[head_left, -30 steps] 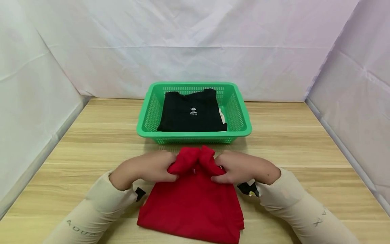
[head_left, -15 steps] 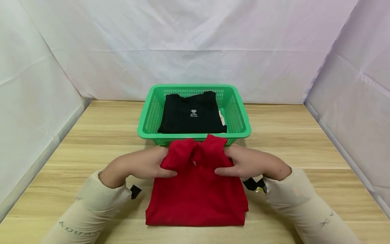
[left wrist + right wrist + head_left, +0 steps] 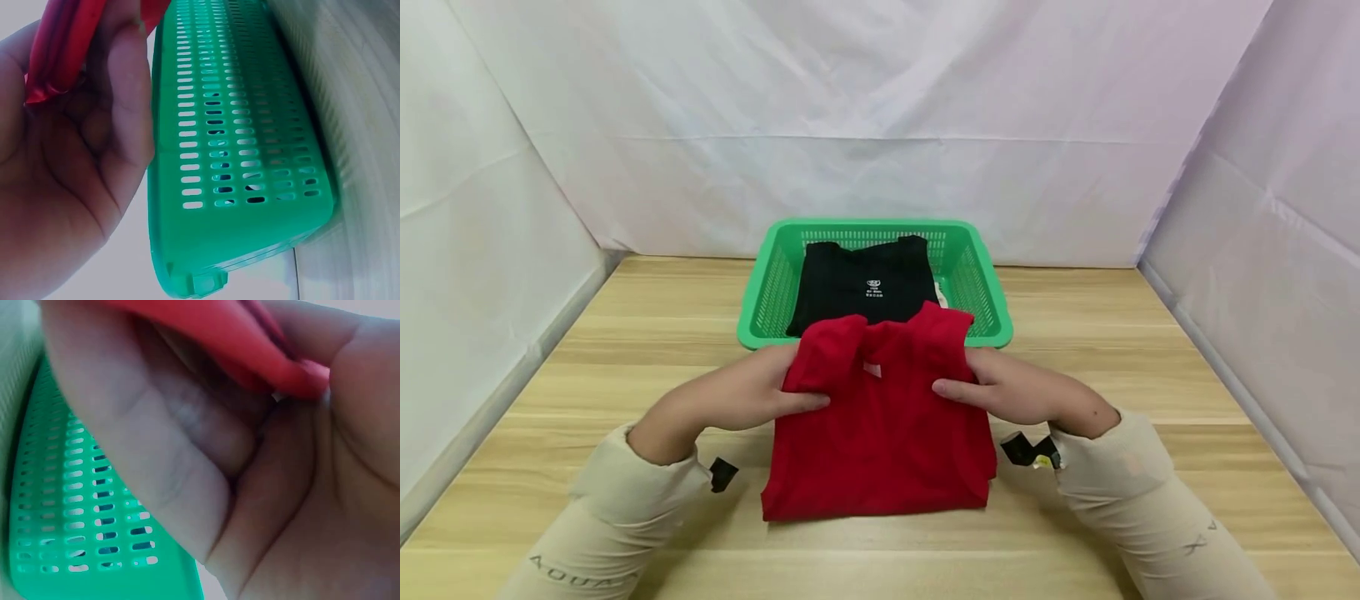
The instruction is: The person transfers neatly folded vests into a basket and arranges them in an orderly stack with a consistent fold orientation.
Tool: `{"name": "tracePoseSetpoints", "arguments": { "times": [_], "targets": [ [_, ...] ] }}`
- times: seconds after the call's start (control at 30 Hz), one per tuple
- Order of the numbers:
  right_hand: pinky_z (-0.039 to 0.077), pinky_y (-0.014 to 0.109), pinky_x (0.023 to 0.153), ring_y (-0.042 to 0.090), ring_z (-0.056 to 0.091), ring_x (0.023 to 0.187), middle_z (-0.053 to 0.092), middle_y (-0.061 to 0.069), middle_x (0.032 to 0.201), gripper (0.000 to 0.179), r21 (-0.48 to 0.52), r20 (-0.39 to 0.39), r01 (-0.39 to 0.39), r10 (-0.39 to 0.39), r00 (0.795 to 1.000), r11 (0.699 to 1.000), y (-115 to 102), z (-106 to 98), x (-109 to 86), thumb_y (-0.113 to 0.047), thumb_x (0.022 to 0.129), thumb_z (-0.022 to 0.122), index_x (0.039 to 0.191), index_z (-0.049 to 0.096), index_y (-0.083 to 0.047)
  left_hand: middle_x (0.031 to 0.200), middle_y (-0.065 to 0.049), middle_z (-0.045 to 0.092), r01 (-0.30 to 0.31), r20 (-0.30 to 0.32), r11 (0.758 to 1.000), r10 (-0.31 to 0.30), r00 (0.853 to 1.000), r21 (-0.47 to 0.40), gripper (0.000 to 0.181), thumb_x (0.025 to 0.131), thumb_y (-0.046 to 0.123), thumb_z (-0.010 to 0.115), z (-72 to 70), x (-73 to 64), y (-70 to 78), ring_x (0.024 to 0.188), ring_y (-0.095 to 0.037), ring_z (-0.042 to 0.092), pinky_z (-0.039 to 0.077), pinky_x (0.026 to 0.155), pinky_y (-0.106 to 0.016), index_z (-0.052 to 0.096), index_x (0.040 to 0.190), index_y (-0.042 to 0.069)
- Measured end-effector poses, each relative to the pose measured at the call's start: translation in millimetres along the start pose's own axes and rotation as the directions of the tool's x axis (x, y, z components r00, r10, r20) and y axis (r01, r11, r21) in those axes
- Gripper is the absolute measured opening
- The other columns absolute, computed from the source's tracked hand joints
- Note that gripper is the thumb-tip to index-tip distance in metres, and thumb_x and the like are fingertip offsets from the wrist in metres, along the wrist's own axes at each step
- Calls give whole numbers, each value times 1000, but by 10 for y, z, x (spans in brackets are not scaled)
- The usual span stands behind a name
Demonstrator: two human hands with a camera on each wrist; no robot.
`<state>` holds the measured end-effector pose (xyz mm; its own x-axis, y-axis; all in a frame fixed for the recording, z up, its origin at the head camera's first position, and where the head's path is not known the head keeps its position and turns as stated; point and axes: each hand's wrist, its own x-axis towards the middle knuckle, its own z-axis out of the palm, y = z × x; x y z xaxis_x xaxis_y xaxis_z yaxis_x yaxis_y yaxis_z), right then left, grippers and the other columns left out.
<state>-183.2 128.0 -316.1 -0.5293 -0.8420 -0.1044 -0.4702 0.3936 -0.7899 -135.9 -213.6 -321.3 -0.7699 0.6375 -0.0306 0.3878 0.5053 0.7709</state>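
A folded red shirt (image 3: 880, 442) is held up by its neckline end between both hands, its upper part overlapping the front rim of a green basket (image 3: 748, 329) in the head view. My left hand (image 3: 760, 392) grips its left side, thumb on the front and fingers behind. On the other side my right hand (image 3: 1011, 387) pinches the cloth the same way. Both wrist views show the red fabric (image 3: 65, 50) between thumb and fingers, with the basket wall (image 3: 69, 506) close by. Inside the basket lies a folded black shirt (image 3: 850, 287) with a small white print.
A bit of pale cloth (image 3: 940, 296) shows beside the black shirt in the basket. The wooden table (image 3: 1150, 358) is bounded by white sheet walls (image 3: 880, 100) at the back and both sides.
Both hands have moved away from the body and up with the red shirt. Its neckline now overlaps the basket front, and its lower edge has shifted toward the basket.
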Motion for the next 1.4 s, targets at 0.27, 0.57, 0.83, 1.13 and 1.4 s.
{"name": "tracePoseSetpoints", "arguments": {
  "times": [0.27, 0.57, 0.83, 1.13, 1.4],
  "targets": [
    [53, 28, 87, 15, 68, 95, 67, 0, 106, 23, -14, -131, -21, 19, 991, 1000, -33, -57, -6, -23, 102, 58, 122, 54, -11, 114, 2, 69, -3, -74, 1000, 3, 997, -10, 35, 95, 21, 70, -58, -15, 39, 99, -11, 69, 56, 88, -31, 55, 126, 16],
    [54, 29, 87, 18, 70, 94, 68, 3, 107, 26, 44, -261, -39, 49, 964, 998, 21, -32, 25, -24, 104, 55, 126, 52, -11, 107, 1, 72, 120, -261, 992, -127, 957, -46, 34, 92, 28, 74, -113, -140, -61, 91, -13, 71, 57, 83, -33, 61, 121, 17],
    [56, 31, 84, 17, 70, 93, 67, 4, 110, 33, 5, -309, -71, 69, 949, 997, -61, -233, 133, -25, 104, 55, 134, 49, -13, 103, -1, 73, 160, -374, 987, -142, 917, 16, 31, 93, 33, 72, -270, -183, -10, 89, -14, 70, 56, 82, -35, 63, 115, 13],
    [56, 36, 81, 19, 70, 88, 68, 6, 105, 29, -89, -342, -139, 101, 934, 986, -265, -547, 262, -28, 104, 55, 127, 52, -11, 103, -2, 73, 190, -417, 980, -148, 897, 61, 32, 94, 38, 70, -541, 12, 72, 88, -15, 71, 55, 83, -36, 63, 114, 14],
    [55, 37, 85, 21, 67, 94, 65, 8, 112, 33, -200, -380, -195, 107, 919, 960, -309, -778, 509, -26, 103, 56, 130, 51, -8, 114, -9, 70, 201, -424, 971, -130, 896, 126, 36, 96, 28, 67, -687, 226, -28, 98, -23, 70, 55, 90, -43, 57, 125, 9]
  ]
}}
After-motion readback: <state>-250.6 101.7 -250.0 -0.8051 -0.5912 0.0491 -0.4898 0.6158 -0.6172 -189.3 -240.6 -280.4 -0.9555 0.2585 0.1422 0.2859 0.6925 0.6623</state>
